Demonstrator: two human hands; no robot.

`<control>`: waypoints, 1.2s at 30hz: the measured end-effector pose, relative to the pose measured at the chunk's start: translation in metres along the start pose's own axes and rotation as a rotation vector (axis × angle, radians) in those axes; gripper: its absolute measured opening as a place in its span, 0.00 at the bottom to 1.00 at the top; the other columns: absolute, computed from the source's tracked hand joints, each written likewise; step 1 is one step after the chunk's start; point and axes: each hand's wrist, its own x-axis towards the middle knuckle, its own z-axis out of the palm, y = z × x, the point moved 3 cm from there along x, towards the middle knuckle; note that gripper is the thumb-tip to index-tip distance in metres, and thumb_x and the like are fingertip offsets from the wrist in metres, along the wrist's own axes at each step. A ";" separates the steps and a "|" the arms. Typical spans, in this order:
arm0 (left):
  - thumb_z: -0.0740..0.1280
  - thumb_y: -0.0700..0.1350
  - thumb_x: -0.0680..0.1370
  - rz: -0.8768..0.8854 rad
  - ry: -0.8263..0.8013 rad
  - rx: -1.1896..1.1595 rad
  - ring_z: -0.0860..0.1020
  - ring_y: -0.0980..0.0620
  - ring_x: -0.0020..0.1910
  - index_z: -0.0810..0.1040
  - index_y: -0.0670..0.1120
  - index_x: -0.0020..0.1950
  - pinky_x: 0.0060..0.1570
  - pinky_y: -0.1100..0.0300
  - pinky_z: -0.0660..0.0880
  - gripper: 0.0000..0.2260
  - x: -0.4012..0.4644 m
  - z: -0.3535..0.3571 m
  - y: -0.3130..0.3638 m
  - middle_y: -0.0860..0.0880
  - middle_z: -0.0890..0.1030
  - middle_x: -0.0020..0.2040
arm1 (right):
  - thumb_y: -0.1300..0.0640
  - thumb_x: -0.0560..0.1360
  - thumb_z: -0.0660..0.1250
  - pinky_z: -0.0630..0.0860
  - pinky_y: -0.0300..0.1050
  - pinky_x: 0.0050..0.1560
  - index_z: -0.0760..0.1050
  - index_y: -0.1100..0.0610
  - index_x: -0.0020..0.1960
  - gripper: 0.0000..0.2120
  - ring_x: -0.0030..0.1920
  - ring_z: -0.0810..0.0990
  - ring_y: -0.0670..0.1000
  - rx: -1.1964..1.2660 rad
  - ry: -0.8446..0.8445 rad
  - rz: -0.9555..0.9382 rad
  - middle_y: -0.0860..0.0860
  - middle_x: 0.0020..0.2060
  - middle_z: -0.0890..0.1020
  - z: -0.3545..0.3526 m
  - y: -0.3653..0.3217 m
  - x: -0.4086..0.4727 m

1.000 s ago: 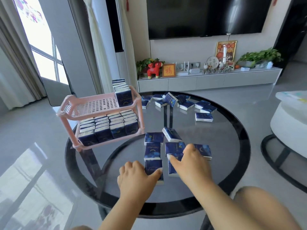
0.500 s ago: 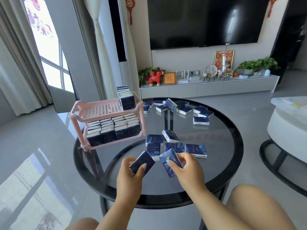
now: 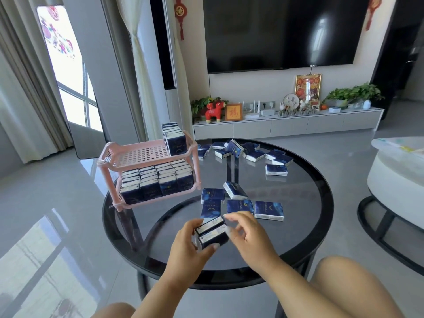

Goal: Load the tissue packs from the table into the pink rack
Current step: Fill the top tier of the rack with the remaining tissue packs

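Tissue packs, two of them stacked (image 3: 211,232), sit in my left hand (image 3: 187,251) above the near edge of the round glass table (image 3: 298,237), thumb curled under the lower pack and fingers wrapped over the far side. My right hand (image 3: 249,237) is just beside the stack, fingers loosely bent and touching its right end; whether it grips the packs I cannot tell. Beyond my hands, five loose packs (image 3: 241,200) lie flat or tilted on the glass, near the stack. A further scatter of packs (image 3: 252,152) lies at the table's far side, well apart from my hands. To the left stands the pink rack (image 3: 137,154): its lower shelf is filled with upright packs (image 3: 158,182), and one row of packs (image 3: 174,138) stands at the right end of the slotted upper shelf. My bare knees show at the bottom.
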 end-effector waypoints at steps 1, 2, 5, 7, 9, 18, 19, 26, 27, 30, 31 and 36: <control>0.77 0.48 0.69 -0.006 0.018 -0.007 0.78 0.56 0.47 0.72 0.59 0.59 0.51 0.58 0.77 0.23 0.001 -0.001 0.000 0.59 0.78 0.54 | 0.50 0.75 0.65 0.70 0.32 0.48 0.75 0.47 0.58 0.11 0.48 0.75 0.41 -0.034 0.087 0.031 0.37 0.51 0.73 -0.006 0.003 0.004; 0.77 0.46 0.70 -0.023 0.034 -0.033 0.79 0.56 0.47 0.73 0.58 0.59 0.52 0.59 0.78 0.21 0.001 -0.003 0.001 0.58 0.79 0.53 | 0.50 0.75 0.66 0.71 0.36 0.49 0.75 0.49 0.57 0.11 0.49 0.75 0.41 -0.097 0.181 0.074 0.38 0.51 0.73 -0.015 0.009 0.009; 0.76 0.43 0.71 -0.084 0.063 -0.121 0.81 0.56 0.44 0.75 0.58 0.55 0.49 0.61 0.79 0.19 0.003 -0.008 0.000 0.56 0.81 0.50 | 0.52 0.75 0.66 0.69 0.47 0.60 0.73 0.54 0.63 0.18 0.59 0.71 0.52 -0.384 0.316 0.254 0.49 0.58 0.74 -0.041 0.030 0.028; 0.77 0.44 0.70 -0.099 0.088 -0.131 0.81 0.54 0.46 0.75 0.59 0.53 0.51 0.56 0.79 0.18 0.004 -0.009 -0.001 0.56 0.80 0.50 | 0.48 0.77 0.63 0.64 0.48 0.65 0.66 0.56 0.70 0.25 0.65 0.66 0.55 -0.553 0.211 0.406 0.52 0.66 0.70 -0.053 0.045 0.039; 0.77 0.45 0.69 -0.084 0.109 -0.075 0.77 0.55 0.52 0.74 0.60 0.54 0.56 0.54 0.76 0.19 0.004 -0.009 -0.002 0.55 0.78 0.51 | 0.43 0.79 0.57 0.61 0.50 0.67 0.60 0.56 0.73 0.28 0.69 0.62 0.56 -0.673 0.061 0.543 0.53 0.70 0.66 -0.057 0.057 0.046; 0.79 0.44 0.67 -0.081 0.071 -0.087 0.79 0.61 0.42 0.77 0.57 0.53 0.43 0.68 0.73 0.19 0.007 -0.013 0.002 0.58 0.82 0.47 | 0.36 0.75 0.59 0.69 0.48 0.58 0.67 0.51 0.67 0.27 0.62 0.67 0.55 -0.748 -0.051 0.622 0.53 0.62 0.73 -0.066 0.062 0.031; 0.80 0.44 0.66 -0.091 0.067 -0.103 0.80 0.60 0.42 0.77 0.56 0.53 0.43 0.68 0.74 0.20 0.008 -0.014 0.001 0.57 0.83 0.47 | 0.35 0.74 0.61 0.71 0.47 0.55 0.69 0.51 0.65 0.26 0.59 0.69 0.55 -0.722 -0.037 0.630 0.53 0.60 0.73 -0.066 0.061 0.026; 0.79 0.41 0.68 -0.136 0.014 -0.208 0.81 0.52 0.38 0.76 0.54 0.56 0.41 0.66 0.76 0.21 0.013 -0.017 -0.005 0.56 0.83 0.47 | 0.51 0.71 0.73 0.73 0.38 0.42 0.72 0.45 0.49 0.11 0.47 0.76 0.44 -0.077 0.033 0.341 0.44 0.49 0.77 -0.060 0.024 0.005; 0.78 0.42 0.68 -0.137 0.001 -0.219 0.80 0.53 0.37 0.75 0.53 0.57 0.39 0.67 0.76 0.21 0.013 -0.018 -0.004 0.55 0.83 0.47 | 0.53 0.70 0.74 0.73 0.37 0.45 0.73 0.44 0.48 0.12 0.48 0.76 0.43 -0.027 -0.019 0.295 0.42 0.49 0.76 -0.055 0.017 0.003; 0.75 0.43 0.72 -0.131 -0.029 -0.245 0.77 0.61 0.31 0.75 0.51 0.60 0.32 0.70 0.72 0.19 0.013 -0.019 -0.005 0.51 0.83 0.46 | 0.57 0.67 0.76 0.73 0.38 0.51 0.76 0.40 0.45 0.15 0.48 0.76 0.41 0.014 -0.184 0.182 0.42 0.47 0.75 -0.037 0.009 0.002; 0.74 0.43 0.73 -0.126 -0.039 -0.257 0.77 0.62 0.30 0.74 0.50 0.61 0.31 0.71 0.72 0.18 0.011 -0.019 -0.003 0.51 0.83 0.45 | 0.57 0.67 0.76 0.73 0.37 0.51 0.77 0.40 0.45 0.15 0.48 0.76 0.41 0.012 -0.220 0.154 0.42 0.47 0.74 -0.031 0.009 0.002; 0.72 0.44 0.74 -0.110 -0.078 -0.284 0.75 0.63 0.30 0.73 0.46 0.63 0.31 0.71 0.72 0.19 0.007 -0.018 0.000 0.49 0.82 0.43 | 0.60 0.67 0.76 0.71 0.31 0.52 0.77 0.45 0.54 0.19 0.49 0.75 0.40 -0.076 -0.213 0.061 0.42 0.51 0.72 -0.008 0.003 0.004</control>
